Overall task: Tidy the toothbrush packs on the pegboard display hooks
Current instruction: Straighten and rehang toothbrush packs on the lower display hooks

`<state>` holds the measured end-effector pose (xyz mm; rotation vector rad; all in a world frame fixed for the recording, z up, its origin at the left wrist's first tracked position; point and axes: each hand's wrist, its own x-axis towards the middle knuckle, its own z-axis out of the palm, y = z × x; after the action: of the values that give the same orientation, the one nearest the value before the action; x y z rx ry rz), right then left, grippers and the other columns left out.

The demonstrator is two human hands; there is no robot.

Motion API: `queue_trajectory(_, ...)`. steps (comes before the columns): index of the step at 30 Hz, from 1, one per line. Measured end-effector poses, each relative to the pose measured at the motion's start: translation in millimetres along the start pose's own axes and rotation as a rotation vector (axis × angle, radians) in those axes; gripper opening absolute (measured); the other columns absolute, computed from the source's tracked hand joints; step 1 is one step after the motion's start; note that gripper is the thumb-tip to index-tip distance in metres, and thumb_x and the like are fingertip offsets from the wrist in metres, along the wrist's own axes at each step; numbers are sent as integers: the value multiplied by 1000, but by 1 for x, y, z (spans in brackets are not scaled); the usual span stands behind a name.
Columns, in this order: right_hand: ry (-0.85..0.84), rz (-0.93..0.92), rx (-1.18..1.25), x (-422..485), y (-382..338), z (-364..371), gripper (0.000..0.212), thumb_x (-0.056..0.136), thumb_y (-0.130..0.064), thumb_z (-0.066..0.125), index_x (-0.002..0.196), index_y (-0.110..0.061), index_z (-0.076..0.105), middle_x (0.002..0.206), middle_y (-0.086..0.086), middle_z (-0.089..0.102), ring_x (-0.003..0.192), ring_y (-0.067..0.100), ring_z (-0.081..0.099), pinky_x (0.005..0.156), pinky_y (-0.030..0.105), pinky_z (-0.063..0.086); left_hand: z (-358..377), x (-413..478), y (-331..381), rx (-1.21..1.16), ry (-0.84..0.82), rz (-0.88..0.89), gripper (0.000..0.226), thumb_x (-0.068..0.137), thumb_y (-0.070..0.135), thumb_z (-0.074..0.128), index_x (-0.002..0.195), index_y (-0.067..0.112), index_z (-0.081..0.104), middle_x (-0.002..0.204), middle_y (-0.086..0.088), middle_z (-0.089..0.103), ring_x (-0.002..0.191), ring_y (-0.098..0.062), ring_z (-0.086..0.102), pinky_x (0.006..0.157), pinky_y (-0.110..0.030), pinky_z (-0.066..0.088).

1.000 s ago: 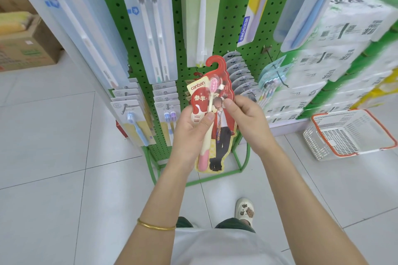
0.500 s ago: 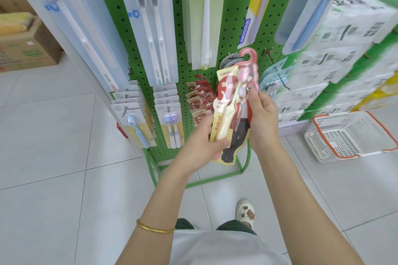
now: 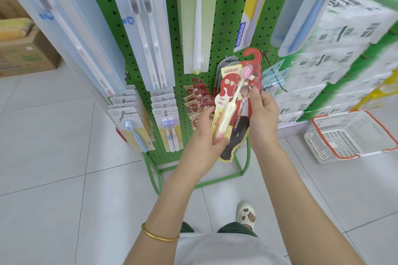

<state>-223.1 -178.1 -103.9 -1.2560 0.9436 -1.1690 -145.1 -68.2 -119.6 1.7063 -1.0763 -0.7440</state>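
A red toothbrush pack (image 3: 233,101) with a pink-headed cream brush and a hook-shaped top is held upright in front of the green pegboard (image 3: 172,28). My left hand (image 3: 206,133) grips its lower left edge, thumb across the brush handle. My right hand (image 3: 262,114) pinches its right edge, thumb on the front. The pack's red hook sits level with a bare peg (image 3: 266,52); whether it touches the peg I cannot tell. A row of matching red packs (image 3: 197,99) hangs just left of it, partly hidden by my left hand.
Long white and blue toothbrush packs (image 3: 146,28) hang above and to the left, small packs (image 3: 168,122) lower down. Pale blue packs (image 3: 274,77) hang on the right. Wrapped tissue bundles (image 3: 336,60) stack at right, a white basket (image 3: 349,135) on the floor. The rack's green frame (image 3: 155,174) stands by my foot.
Both hands have carried the red pack up and to the right, away from the row of matching packs. Its hook now sits near the bare peg on the right.
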Motion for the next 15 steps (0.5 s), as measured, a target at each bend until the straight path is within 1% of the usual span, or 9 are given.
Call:
queue_trajectory(2,39,25,8,2,0,1,38,98,-27,49,62,-28,62,65,-9,56,67,14,51,66,30,41,5,0,3,-1,59,30,72,84,6,67,139,27,25,126,13,47,103,21,47,88,-2,38)
queue_trajectory(3,52,33,9,2,0,1,34,96,-29,49,63,-25,58,66,-5,53,66,15,48,65,30,39,8,-1,4,14,96,57,72,82,7,69,137,26,27,128,11,44,108,17,45,90,-5,39)
queue_trajectory(5,70,49,18,2,1,2,31,93,-34,51,65,-22,51,68,0,48,67,17,45,65,31,37,14,0,4,140,157,136,75,77,14,75,137,19,31,134,3,40,122,-3,41,99,-17,37)
queue_trajectory(6,72,56,29,1,1,2,33,94,-33,51,64,-21,47,66,0,45,65,16,42,62,30,36,16,0,3,232,175,169,78,75,19,78,138,16,32,135,-1,38,124,-11,38,101,-19,34)
queue_trajectory(8,68,55,30,-2,-3,3,40,97,-27,53,61,-20,37,59,-6,34,56,9,32,55,26,29,18,-1,2,366,187,191,89,70,29,81,140,10,30,140,-7,35,129,-20,36,103,-24,30)
queue_trajectory(10,40,48,9,-3,-6,3,44,96,-25,55,59,-20,31,53,-11,27,51,6,25,51,22,25,19,-1,1,417,180,183,99,67,34,83,143,7,26,144,-9,31,134,-24,33,108,-31,30)
queue_trajectory(12,0,63,-4,-5,-9,4,44,93,-30,59,56,-20,36,52,-11,31,51,6,28,52,22,27,19,-1,0,400,154,151,102,69,31,82,146,9,20,147,-8,27,137,-21,28,112,-33,29)
queue_trajectory(14,-53,129,63,-6,-11,4,39,90,-39,60,56,-24,50,57,-7,49,56,10,45,60,29,39,16,0,1,310,102,116,100,71,25,78,147,15,15,148,-3,24,137,-16,25,111,-36,32)
queue_trajectory(15,-86,179,121,-7,-12,4,36,90,-44,57,60,-23,59,64,-4,59,64,14,54,67,33,45,15,0,2,240,66,94,98,72,22,75,148,19,13,147,1,25,135,-14,27,109,-37,36)
